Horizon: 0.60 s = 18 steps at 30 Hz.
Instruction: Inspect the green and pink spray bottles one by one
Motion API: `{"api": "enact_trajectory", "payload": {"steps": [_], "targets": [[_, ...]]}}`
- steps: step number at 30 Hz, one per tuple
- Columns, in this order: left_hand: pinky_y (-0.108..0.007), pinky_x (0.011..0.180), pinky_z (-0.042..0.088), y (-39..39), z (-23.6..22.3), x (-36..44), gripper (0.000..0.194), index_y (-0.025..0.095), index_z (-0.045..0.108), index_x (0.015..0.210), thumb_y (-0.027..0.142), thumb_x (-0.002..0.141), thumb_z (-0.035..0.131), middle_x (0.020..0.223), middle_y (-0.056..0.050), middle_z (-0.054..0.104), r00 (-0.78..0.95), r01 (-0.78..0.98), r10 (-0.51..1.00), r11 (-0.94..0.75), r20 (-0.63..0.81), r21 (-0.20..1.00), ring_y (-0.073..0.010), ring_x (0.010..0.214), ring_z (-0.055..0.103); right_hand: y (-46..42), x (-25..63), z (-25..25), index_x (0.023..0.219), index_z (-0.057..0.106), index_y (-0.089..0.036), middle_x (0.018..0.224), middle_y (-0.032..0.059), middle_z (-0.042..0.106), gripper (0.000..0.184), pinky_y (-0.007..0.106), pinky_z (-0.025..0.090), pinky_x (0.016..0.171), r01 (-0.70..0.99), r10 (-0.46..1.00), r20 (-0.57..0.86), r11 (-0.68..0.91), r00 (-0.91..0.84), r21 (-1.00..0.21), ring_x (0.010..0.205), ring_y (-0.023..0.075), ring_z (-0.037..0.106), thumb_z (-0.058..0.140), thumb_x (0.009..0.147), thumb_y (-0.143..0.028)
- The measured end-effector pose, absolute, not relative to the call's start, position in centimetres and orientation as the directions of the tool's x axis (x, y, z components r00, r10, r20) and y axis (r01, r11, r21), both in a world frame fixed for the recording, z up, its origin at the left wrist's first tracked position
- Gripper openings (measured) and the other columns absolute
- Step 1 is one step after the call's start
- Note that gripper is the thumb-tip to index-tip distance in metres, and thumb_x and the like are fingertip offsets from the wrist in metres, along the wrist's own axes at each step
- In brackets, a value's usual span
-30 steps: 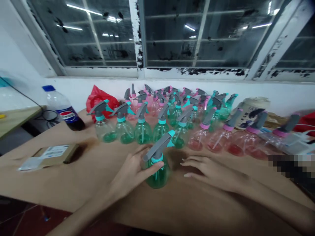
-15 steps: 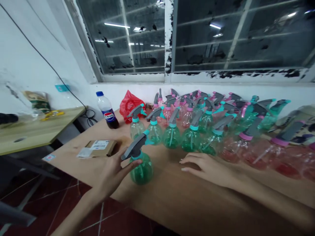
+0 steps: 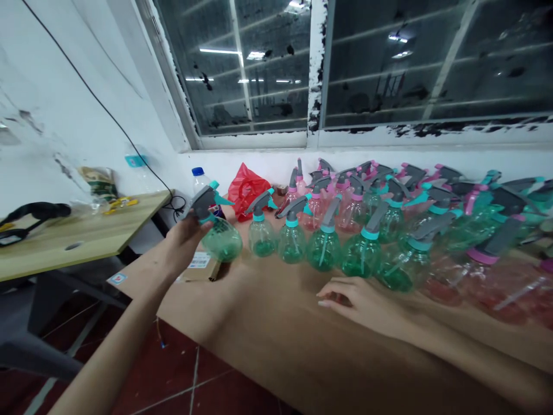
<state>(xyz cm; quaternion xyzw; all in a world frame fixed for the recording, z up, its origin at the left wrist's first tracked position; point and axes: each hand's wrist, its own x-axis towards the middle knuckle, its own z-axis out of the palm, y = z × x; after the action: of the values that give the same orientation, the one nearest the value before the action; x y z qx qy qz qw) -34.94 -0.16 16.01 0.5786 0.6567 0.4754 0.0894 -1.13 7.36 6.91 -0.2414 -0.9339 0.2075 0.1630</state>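
Observation:
My left hand (image 3: 184, 242) grips a green spray bottle (image 3: 223, 241) around its neck, just below the grey and turquoise trigger head. The bottle is tilted and held up over the cardboard box, partly hiding it and the cola bottle. My right hand (image 3: 352, 297) rests low over the brown table (image 3: 276, 323), fingers loosely curved and thumb apart, holding nothing. Beyond it stands a row of green spray bottles, the closest being a green bottle (image 3: 360, 253) with liquid in the bottom. Farther right are pink spray bottles (image 3: 503, 288).
A red plastic bag (image 3: 248, 190) lies against the wall, left of the crowded pink and green bottles. A flat cardboard box (image 3: 203, 272) and a blue-capped cola bottle (image 3: 199, 178) are at the table's left side. Another wooden table (image 3: 99, 233) stands farther left.
My left hand has lifted the green spray bottle off the table and carried it left and away from me. My right hand has hardly moved. The view has turned slightly left.

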Motion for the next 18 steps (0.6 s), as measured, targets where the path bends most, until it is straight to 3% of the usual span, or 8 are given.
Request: {"api": "enact_trajectory", "payload": {"steps": [5,8,12,18], "targets": [[-0.035,0.090,0.045,4.9,14.7,-38.1,0.027,0.014,0.058,0.103,0.029,0.081,0.056,0.101,-0.005,0.065,-0.311,0.658,0.802,-0.205,0.509,0.725,-0.0246,0.102,0.056,7.6,-1.0,6.3,0.089,0.064,-0.025,0.080,-0.0004,0.066,0.022,0.028,0.047,0.062,0.390,0.531,0.188,0.781,-0.826,-0.488,0.068,0.0138,0.060,0.045,0.090,-0.037],[-0.038,0.088,0.047,7.7,12.9,-39.0,0.027,0.012,0.057,0.107,0.026,0.084,0.055,0.100,-0.008,0.064,-0.303,0.648,0.811,-0.209,0.500,0.732,-0.0240,0.098,0.059,7.7,-0.7,6.0,0.089,0.064,-0.025,0.080,-0.0006,0.066,0.021,0.027,0.046,0.062,0.388,0.543,0.182,0.760,-0.819,-0.521,0.067,0.0130,0.059,0.046,0.089,-0.036],[-0.042,0.081,0.050,9.5,11.1,-39.1,0.029,0.015,0.052,0.114,0.029,0.088,0.054,0.114,-0.009,0.057,-0.287,0.645,0.825,-0.209,0.486,0.735,-0.0219,0.096,0.059,7.8,0.0,5.7,0.089,0.064,-0.025,0.079,0.0001,0.066,0.022,0.027,0.046,0.060,0.394,0.550,0.171,0.750,-0.817,-0.532,0.066,0.0134,0.060,0.046,0.089,-0.037],[-0.042,0.081,0.050,9.9,10.4,-39.4,0.029,0.015,0.053,0.114,0.029,0.088,0.053,0.115,-0.009,0.056,-0.249,0.671,0.848,-0.197,0.468,0.714,-0.0222,0.097,0.058,8.1,0.4,5.6,0.089,0.064,-0.026,0.078,0.0005,0.066,0.021,0.029,0.047,0.059,0.387,0.554,0.165,0.736,-0.816,-0.556,0.065,0.0144,0.060,0.046,0.088,-0.036]]}}
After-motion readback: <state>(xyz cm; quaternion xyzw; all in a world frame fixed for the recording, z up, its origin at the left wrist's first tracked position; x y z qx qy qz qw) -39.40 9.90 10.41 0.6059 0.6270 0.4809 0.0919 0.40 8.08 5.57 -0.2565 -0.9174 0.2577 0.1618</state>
